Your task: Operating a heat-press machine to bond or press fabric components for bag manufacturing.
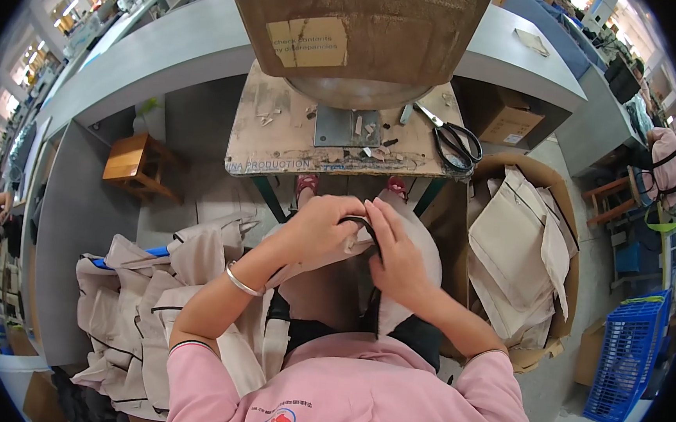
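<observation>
Over my lap both hands are closed on one beige fabric piece (pixel 425 248) with a black strip (pixel 367 225) along it. My left hand (pixel 323 224) grips it from the left with bent fingers. From the right, my right hand (pixel 397 256) pinches the strip where it curves up, its fingertips close to the left hand's. The black strip continues below the right hand toward my waist. Part of the cloth between the hands is hidden by the fingers.
A worn wooden work table (pixel 280 140) ahead carries a brown machine (pixel 365 40), black-handled scissors (pixel 454 141) and scraps. Beige pieces (pixel 516 247) fill a cardboard box (pixel 567 188) on the right. A heap of black-edged beige fabric (pixel 131 306) lies left, near a wooden stool (pixel 139 162).
</observation>
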Demonstrator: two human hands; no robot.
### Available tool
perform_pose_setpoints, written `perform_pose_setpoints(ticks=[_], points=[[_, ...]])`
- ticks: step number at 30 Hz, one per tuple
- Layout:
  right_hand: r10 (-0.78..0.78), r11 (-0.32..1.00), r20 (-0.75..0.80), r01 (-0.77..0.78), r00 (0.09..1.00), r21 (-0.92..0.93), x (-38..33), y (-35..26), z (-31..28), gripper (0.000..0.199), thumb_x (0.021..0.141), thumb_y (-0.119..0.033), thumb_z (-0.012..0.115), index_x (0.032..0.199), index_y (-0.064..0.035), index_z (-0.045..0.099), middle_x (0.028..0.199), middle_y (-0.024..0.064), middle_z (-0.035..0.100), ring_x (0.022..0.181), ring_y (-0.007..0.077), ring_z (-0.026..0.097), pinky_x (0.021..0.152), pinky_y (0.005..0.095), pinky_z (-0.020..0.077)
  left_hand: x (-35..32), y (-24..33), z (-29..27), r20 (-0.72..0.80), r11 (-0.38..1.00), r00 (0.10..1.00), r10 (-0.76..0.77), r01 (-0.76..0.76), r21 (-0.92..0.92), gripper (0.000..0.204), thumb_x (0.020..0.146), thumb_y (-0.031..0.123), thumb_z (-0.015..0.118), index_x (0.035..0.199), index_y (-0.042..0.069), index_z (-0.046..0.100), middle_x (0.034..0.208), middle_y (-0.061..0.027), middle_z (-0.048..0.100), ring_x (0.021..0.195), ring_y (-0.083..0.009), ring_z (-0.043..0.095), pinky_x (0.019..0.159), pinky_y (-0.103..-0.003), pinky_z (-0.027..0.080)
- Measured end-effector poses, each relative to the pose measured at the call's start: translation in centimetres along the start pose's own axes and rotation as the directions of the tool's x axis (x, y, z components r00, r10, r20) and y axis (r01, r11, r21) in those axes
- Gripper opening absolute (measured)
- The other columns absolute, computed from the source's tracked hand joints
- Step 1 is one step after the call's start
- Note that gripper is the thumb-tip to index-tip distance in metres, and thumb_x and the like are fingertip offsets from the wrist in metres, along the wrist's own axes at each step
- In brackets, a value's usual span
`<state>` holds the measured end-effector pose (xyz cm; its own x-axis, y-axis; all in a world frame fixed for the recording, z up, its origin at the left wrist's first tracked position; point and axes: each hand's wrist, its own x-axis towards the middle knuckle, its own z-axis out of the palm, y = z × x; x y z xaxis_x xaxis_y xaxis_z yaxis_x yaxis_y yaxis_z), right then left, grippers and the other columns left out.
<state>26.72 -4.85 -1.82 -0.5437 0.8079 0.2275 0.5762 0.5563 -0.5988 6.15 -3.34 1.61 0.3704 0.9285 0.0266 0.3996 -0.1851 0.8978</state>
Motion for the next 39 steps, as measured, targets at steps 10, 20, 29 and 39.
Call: perform_pose_setpoints(ticks=[10, 20, 29, 39], points=[[0.045, 0.840, 0.179, -0.134, 0.983, 0.526, 10.8, 6.2, -8.1, 0.018, 0.092, -0.008, 0.069, 0.105, 0.0041, 0.070, 0.085, 0.0024, 0.068, 0.079, 0.0062, 0.057, 0.072, 0.0266, 0.0502, 4.9, -1.1, -6.0, 0.145, 0.813, 0.969, -0.202, 0.249, -0.526, 0.017, 0.099, 0.015, 0.064, 0.109, 0.001, 0.068, 0.096, 0.0037, 0.066, 0.087, -0.0027, 0.059, 0.080, -0.020, 0.049], [0.160, 0.710, 0.173, -0.235, 0.972, 0.664, 15.9, 8.6, -6.7, 0.028, 0.099, -0.022, 0.062, 0.107, 0.0024, 0.073, 0.084, -0.0004, 0.068, 0.072, 0.0061, 0.057, 0.064, 0.0265, 0.0494, 8.8, -2.1, -7.4, -0.164, 0.831, 0.949, -0.271, 0.145, -0.537, 0.025, 0.095, 0.013, 0.067, 0.115, -0.002, 0.070, 0.113, -0.0047, 0.070, 0.099, -0.0121, 0.063, 0.089, -0.027, 0.051], [0.193, 0.637, 0.159, -0.247, 0.968, 0.731, 16.4, 7.8, -7.0, 0.024, 0.097, -0.017, 0.063, 0.109, 0.0008, 0.074, 0.095, 0.0013, 0.072, 0.080, 0.0058, 0.061, 0.072, 0.0272, 0.0526, 9.0, -2.5, -8.0, -0.215, 0.858, 0.935, -0.283, 0.146, -0.493, 0.030, 0.092, 0.014, 0.067, 0.115, -0.003, 0.069, 0.114, -0.0057, 0.069, 0.103, -0.0146, 0.060, 0.093, -0.029, 0.049], [0.274, 0.859, 0.052, -0.269, 0.960, 0.437, 14.5, 9.2, -12.9, 0.026, 0.094, -0.018, 0.064, 0.105, 0.0047, 0.072, 0.085, 0.0026, 0.070, 0.075, 0.0063, 0.057, 0.067, 0.0243, 0.0470, 8.0, -2.7, -10.7, -0.233, 0.798, 0.890, -0.393, 0.203, -0.567, 0.024, 0.096, 0.008, 0.060, 0.115, -0.004, 0.069, 0.104, -0.0041, 0.070, 0.094, -0.0114, 0.063, 0.082, -0.026, 0.050]])
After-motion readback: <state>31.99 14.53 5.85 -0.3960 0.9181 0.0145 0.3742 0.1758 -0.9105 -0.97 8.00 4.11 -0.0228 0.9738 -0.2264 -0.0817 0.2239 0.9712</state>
